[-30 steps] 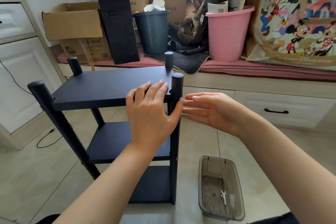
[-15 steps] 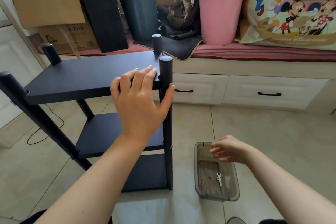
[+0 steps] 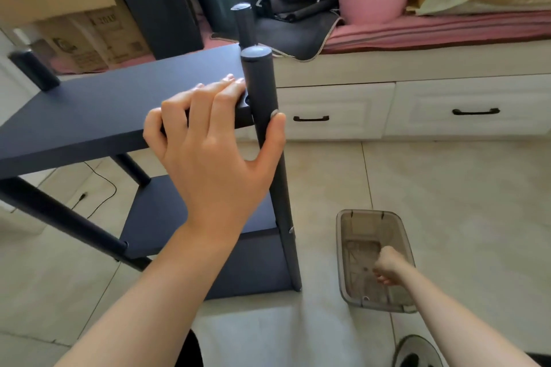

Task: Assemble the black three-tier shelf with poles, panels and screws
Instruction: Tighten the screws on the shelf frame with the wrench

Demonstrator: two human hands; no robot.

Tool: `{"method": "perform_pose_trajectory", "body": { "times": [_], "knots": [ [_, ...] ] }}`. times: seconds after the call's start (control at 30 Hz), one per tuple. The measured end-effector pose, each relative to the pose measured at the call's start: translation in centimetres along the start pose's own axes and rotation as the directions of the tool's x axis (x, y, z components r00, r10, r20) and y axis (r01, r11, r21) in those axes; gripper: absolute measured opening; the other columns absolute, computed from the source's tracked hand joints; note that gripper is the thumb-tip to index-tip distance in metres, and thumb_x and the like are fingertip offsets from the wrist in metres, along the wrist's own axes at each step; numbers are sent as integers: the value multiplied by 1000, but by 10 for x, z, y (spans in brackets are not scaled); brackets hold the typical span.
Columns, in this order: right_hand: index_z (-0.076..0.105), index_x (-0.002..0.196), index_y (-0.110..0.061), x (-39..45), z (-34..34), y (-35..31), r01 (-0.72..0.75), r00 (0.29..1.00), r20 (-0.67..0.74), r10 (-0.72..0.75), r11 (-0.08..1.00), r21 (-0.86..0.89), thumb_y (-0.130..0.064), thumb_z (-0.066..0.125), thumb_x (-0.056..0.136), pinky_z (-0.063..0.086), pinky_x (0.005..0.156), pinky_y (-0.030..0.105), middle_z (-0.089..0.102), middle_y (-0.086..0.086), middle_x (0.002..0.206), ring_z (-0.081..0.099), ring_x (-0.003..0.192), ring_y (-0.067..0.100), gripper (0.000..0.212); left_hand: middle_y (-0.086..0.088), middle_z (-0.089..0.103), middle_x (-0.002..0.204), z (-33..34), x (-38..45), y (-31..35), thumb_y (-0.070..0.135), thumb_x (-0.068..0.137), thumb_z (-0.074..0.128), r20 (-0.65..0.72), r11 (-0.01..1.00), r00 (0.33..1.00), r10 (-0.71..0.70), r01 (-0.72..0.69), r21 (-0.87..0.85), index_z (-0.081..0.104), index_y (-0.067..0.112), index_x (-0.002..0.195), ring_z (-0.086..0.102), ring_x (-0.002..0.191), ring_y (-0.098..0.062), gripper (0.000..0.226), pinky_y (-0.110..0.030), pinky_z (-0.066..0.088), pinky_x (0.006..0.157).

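Shelving of black panels and round poles point(image 3: 125, 116) stands on the tile floor, the left hand point(image 3: 208, 155) clasping its top panel's corner, thumb on the pole, while beside it the right hand point(image 3: 389, 267) reaches curled into a smoky plastic bin point(image 3: 343, 247), contents unclear.

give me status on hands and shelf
Left hand grips top panel and front pole. Right hand down in grey bin, fingers curled; contents hidden. Shelf upright, nothing blocking.
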State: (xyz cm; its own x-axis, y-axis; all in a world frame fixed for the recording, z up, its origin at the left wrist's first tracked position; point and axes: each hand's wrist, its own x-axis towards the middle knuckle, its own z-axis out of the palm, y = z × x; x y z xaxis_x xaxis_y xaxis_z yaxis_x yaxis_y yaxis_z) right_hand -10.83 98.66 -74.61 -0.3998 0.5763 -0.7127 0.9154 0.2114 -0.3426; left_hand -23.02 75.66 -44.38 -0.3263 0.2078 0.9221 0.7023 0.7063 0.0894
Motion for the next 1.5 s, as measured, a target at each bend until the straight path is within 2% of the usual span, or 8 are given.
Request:
{"method": "perform_pose_trajectory", "body": {
  "times": [0.07, 0.13, 0.27, 0.57, 0.8, 0.97, 1.1, 1.5],
  "knots": [
    [49, 80, -5, 8, 7, 1, 5, 1000, -2, -5, 996, -84, -5, 54, 96, 48, 53, 26, 66, 20, 101, 64, 81, 29, 17, 1, 70, 113, 2, -1, 0, 54, 97, 50, -9, 1000, 1000, 8, -8, 8, 71, 13, 112, 59, 107, -28, 48, -42, 34, 98],
    [52, 83, -4, 17, 13, 0, 24, 999, -18, -27, 986, -168, -7, 51, 99, 49, 67, 29, 64, 19, 112, 65, 103, 32, 17, 0, 70, 112, 3, -1, -1, 53, 98, 50, -13, 1000, 1000, 16, -15, 18, 71, 13, 111, 59, 106, -29, 47, -43, 34, 97],
    [58, 126, -2, 33, 28, 5, 9, 997, -65, -28, 961, -276, -11, 46, 101, 46, 100, 33, 59, 18, 134, 56, 125, 32, 29, -1, 70, 111, 5, -1, -1, 53, 98, 49, -14, 999, 999, 29, -28, 42, 71, 11, 109, 56, 105, -28, 48, -44, 34, 95],
    [62, 117, -9, 47, 50, 18, 67, 987, -113, -113, 935, -349, 2, 41, 95, 52, 83, 30, 66, 9, 118, 65, 107, 24, 33, -1, 69, 108, 7, 0, 0, 52, 98, 46, -20, 998, 1000, 16, -15, 59, 70, 11, 104, 55, 103, -29, 47, -42, 32, 95],
    [39, 139, 2, 59, 50, 24, 55, 976, -209, -60, 998, -29, -2, 23, 101, 47, 98, 42, 57, 27, 129, 56, 118, 39, 41, -3, 69, 105, 8, 0, 2, 50, 98, 47, -25, 998, 1000, 18, -17, 67, 70, 10, 103, 57, 102, -30, 46, -43, 34, 95],
    [51, 127, 9, 66, 49, 29, 79, 977, -192, -90, 995, -64, -17, 26, 105, 42, 98, 41, 56, 30, 127, 53, 119, 42, 43, -3, 68, 105, 9, -1, 1, 51, 98, 46, -24, 998, 1000, 10, -8, 69, 69, 10, 102, 52, 103, -27, 47, -42, 32, 97],
    [47, 129, 6, 64, 46, 24, 56, 980, -194, -52, 998, 13, -2, 25, 102, 43, 101, 40, 54, 28, 133, 52, 123, 41, 36, -3, 67, 105, 9, -1, 0, 52, 99, 43, -20, 998, 1000, 13, -12, 66, 69, 10, 101, 51, 103, -26, 50, -43, 32, 97],
    [53, 120, -7, 50, 45, 22, 162, 975, -77, -208, 905, -394, -4, 39, 99, 49, 90, 33, 61, 12, 127, 61, 114, 27, 25, -3, 68, 103, 11, 0, 0, 51, 97, 46, -29, 997, 999, 19, -17, 77, 69, 11, 98, 57, 100, -31, 46, -45, 34, 95]
  ]
}}
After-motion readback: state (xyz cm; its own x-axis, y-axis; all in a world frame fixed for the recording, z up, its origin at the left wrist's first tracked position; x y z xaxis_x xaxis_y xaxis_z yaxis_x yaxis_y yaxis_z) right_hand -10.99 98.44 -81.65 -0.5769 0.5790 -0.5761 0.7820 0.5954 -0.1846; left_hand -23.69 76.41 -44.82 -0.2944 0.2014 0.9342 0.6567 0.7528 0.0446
